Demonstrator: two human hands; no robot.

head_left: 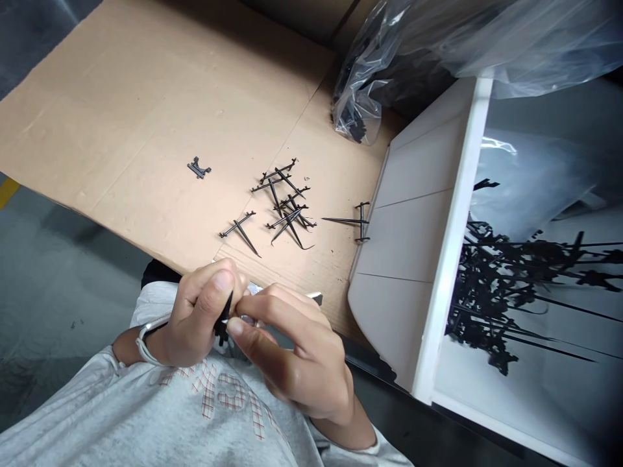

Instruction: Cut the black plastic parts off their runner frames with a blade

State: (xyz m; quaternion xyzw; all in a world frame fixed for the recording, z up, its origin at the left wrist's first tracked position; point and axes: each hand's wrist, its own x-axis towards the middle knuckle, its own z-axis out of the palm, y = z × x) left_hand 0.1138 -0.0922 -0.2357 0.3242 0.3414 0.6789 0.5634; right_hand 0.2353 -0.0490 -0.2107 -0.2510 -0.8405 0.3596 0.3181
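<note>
Close to my chest, my left hand (202, 311) is closed around a small black plastic part (222, 327), thumb on top. My right hand (296, 344) pinches with thumb and index finger at the right side of that same part. A small pale spot shows at the right fingertips; I cannot make out what it is. Past my hands, several black T-shaped plastic pieces (289, 211) with long thin stems lie in a loose heap on the cardboard. One such piece (238, 227) lies apart on the near left, another (361, 222) on the right by the bin.
A brown cardboard sheet (146, 84) covers the table. A small black bracket (198, 168) lies alone on its left part. To the right stands a white bin (423, 259) holding many tangled black parts (506, 285). A clear plastic bag (365, 104) with black pieces sits behind.
</note>
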